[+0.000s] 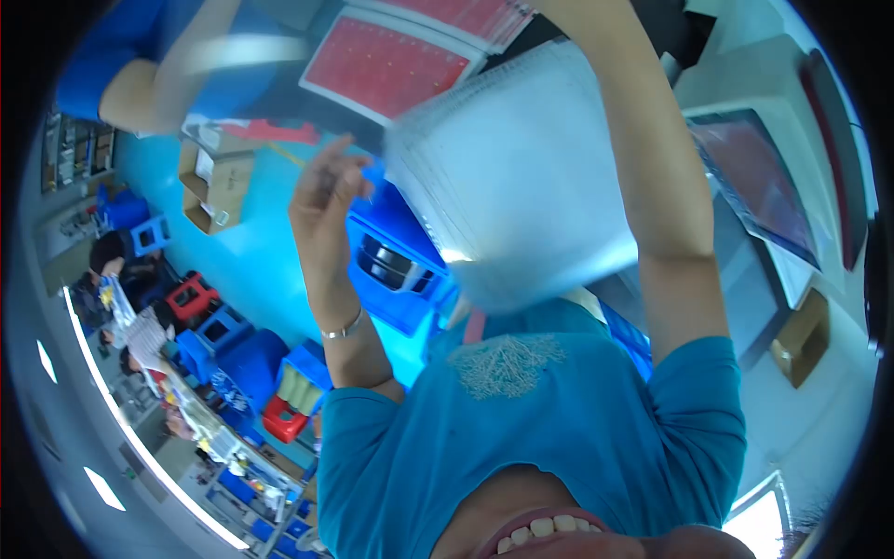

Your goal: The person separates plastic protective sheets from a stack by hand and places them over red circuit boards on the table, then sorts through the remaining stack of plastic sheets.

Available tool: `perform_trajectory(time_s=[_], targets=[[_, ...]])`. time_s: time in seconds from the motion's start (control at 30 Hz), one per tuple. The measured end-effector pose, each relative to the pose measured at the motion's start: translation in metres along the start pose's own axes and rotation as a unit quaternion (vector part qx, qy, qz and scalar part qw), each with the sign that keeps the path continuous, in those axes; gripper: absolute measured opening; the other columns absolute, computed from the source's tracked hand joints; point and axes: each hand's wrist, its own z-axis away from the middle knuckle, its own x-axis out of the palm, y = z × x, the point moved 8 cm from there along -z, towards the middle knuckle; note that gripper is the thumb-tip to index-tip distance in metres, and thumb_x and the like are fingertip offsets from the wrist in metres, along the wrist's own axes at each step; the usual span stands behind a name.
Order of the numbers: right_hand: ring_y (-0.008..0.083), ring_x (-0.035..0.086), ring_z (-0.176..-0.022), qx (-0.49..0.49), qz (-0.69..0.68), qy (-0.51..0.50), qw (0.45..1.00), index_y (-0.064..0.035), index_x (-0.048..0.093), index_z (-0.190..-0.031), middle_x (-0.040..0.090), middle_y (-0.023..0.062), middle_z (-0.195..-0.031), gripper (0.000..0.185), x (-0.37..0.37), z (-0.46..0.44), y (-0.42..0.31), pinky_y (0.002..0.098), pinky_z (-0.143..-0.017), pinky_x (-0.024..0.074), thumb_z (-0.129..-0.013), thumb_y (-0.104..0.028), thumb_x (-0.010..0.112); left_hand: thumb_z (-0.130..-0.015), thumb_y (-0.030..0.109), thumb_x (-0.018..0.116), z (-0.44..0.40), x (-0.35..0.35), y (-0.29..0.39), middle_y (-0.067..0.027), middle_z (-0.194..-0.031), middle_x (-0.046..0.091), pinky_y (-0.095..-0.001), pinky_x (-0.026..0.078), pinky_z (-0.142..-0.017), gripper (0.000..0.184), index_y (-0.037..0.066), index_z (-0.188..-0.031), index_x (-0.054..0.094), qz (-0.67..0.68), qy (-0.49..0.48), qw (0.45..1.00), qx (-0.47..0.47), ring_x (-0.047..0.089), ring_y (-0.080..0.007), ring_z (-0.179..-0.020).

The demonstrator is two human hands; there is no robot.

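Observation:
My left hand (331, 191), with a bracelet at the wrist, is raised left of a stack of clear plastic sheets or bags (512, 186). Its fingers are blurred, loosely bent and apart, with no held thing visible. A small blue patch (373, 173) shows by the thumb; whether it is on the hand or behind it I cannot tell. My right forearm (652, 140) reaches up past the right side of the stack. The right hand lies beyond the top edge of the view. Red printed sheets with white borders (382, 65) lie at the far side of the stack.
Another person's blurred arm (172, 79) is at the upper left. A blue stool (396, 270) stands below the stack. On the right is a sheet in clear film (759, 177), near a cardboard box (803, 337). An open carton (219, 186) sits on the floor.

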Motion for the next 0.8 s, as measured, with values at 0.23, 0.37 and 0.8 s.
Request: perform_trajectory(time_s=[0.23,0.37,0.8], targets=[[0.0195,0.059,-0.061,0.211,0.062,-0.126,0.967,-0.0135,0.069,-0.089,0.065,0.0031,-0.07,0.007,-0.074,0.181,0.034,0.0342,-0.057,0.0471,-0.087,-0.02,0.066,-0.092,0.01,0.066,0.159,0.067,-0.055,-0.0077,-0.098,0.068,-0.0243,0.05,-0.072,0.036,0.003,-0.126,0.058,0.063,-0.146,0.972,-0.173,0.062,-0.0095,-0.078],[0.0175,0.06,-0.059,0.293,0.047,-0.141,0.945,-0.0134,0.069,-0.09,0.066,0.002,-0.068,0.009,-0.101,0.234,0.044,0.033,-0.058,0.0475,-0.088,-0.021,0.065,-0.092,0.016,0.067,0.179,0.079,-0.068,-0.0104,-0.099,0.068,-0.0257,0.052,-0.073,0.042,0.001,-0.13,0.054,0.057,-0.165,0.97,-0.168,0.063,-0.0115,-0.08],[0.0156,0.065,-0.062,0.3,0.054,-0.145,0.941,-0.0141,0.069,-0.094,0.068,0.0008,-0.069,0.012,-0.127,0.267,0.059,0.0309,-0.062,0.0498,-0.087,-0.023,0.065,-0.093,0.013,0.065,0.205,0.103,-0.084,-0.0086,-0.098,0.069,-0.0239,0.051,-0.072,0.042,0.003,-0.131,0.051,0.05,-0.143,0.978,-0.143,0.062,-0.0098,-0.079]])
